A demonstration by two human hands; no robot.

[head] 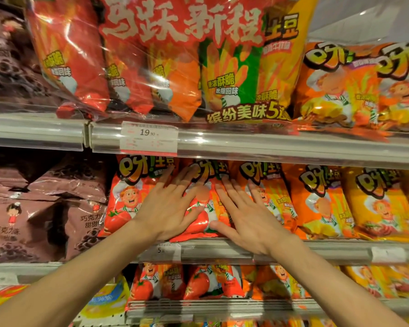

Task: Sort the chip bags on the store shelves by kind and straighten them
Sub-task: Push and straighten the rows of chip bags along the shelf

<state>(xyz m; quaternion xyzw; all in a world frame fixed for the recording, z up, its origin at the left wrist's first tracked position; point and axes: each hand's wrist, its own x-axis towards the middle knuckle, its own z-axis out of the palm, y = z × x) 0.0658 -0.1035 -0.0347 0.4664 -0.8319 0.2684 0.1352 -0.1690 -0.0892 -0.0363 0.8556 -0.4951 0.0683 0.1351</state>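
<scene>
Hands lie flat on the middle shelf's chip row: the left hand (168, 206) and the right hand (250, 218) are both spread wide, fingers splayed, palms pressed against the front of a red tomato bag (206, 208) and gripping nothing. That bag stands between another red tomato bag (125, 197) on its left and an orange bag (272, 194) on its right, whose face the right hand's fingers overlap.

Sorting looks well along on this shelf, as far as I can judge: reds sit together, then orange, then yellower bags (378, 201) further right, and brown chocolate snack bags (45, 208) keep to the far left. Straightening seems unfinished, since the fronts lean and overlap unevenly. The lower shelf's bags (198, 282) look jumbled too.

Room is tight. The upper shelf's rail (246, 147) and its price tag (148, 138) hang just above the fingertips, and the front rail (222, 251) runs under the wrists. Neighbouring bags touch on both sides.
</scene>
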